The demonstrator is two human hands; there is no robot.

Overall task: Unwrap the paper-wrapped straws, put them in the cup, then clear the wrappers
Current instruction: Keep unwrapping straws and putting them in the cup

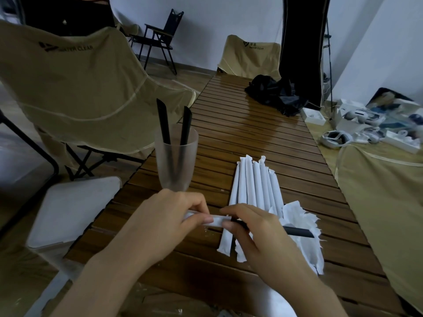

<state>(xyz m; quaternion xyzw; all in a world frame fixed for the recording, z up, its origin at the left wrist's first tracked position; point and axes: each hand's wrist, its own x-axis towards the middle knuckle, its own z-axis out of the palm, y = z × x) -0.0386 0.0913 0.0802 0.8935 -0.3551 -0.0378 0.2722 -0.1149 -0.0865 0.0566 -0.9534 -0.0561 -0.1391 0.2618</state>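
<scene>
Slatted wooden table (pixel 251 138) in a room with white walls and wood flooring. Near the table's near edge, the left hand (pixel 169 221) pinched a white paper wrapper (pixel 216 220), while the right hand (pixel 258 234) pinched the black straw (pixel 297 232) drawn partly out of it. A frosted cup (pixel 175 156) holding 2 black straws (pixel 184 126) stood near the left edge. Wrapped straws (pixel 256 191) lay bundled at mid-table, touching torn wrappers (pixel 304 227) beside the right hand. A black bag (pixel 274 92) sat toward the far edge. Tan folding chairs (pixel 75 83) stood left of and beyond the table.
</scene>
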